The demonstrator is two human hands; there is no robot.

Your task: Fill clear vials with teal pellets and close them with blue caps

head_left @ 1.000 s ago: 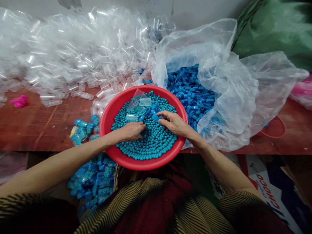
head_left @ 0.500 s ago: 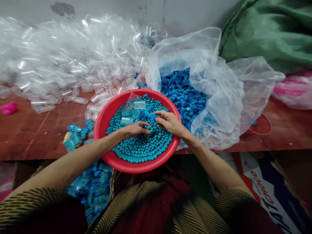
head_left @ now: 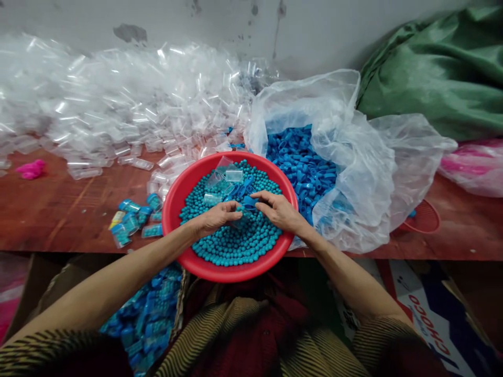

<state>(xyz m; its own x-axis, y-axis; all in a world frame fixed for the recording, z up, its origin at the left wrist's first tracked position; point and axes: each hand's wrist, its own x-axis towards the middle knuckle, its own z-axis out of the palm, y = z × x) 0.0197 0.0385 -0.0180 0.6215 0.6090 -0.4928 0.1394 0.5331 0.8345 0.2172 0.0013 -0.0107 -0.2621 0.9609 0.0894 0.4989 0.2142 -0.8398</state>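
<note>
Two bare hands met over one red basin [head_left: 170,212]. The left hand [head_left: 217,218] had its thumb and fingers pinched narrow on one clear tube [head_left: 242,220], which sat at the fingertips, just above the teal beads [head_left: 236,254]. The right hand [head_left: 280,211] pinched one blue cap [head_left: 249,202] between thumb and forefinger, right beside that tube; whether cap and tube touched, I could not tell.

Just beyond the fingertips lay a small cluster of loose caps [head_left: 242,187], overlapping too much to count, with two more empty tubes [head_left: 234,176] and a clear, flat-looking piece. Under both hands the beads ran past counting.

To the left of the left hand, at least six filled tubes [head_left: 130,223] rested on the red bench [head_left: 74,209], near one yellow piece [head_left: 117,220]; farther left lay one bright pink object [head_left: 31,169]. Beyond the grip rose an uncountable heap of clear tubes [head_left: 118,104]. Beyond the right hand, one translucent bag [head_left: 361,157] gaped around a mass of caps, with one red sieve [head_left: 424,217] farther right.

The gripped tube looked see-through, with teal showing at it, its outline partly hidden by the fingers. The gripped cap was glossy, solid blue.
</note>
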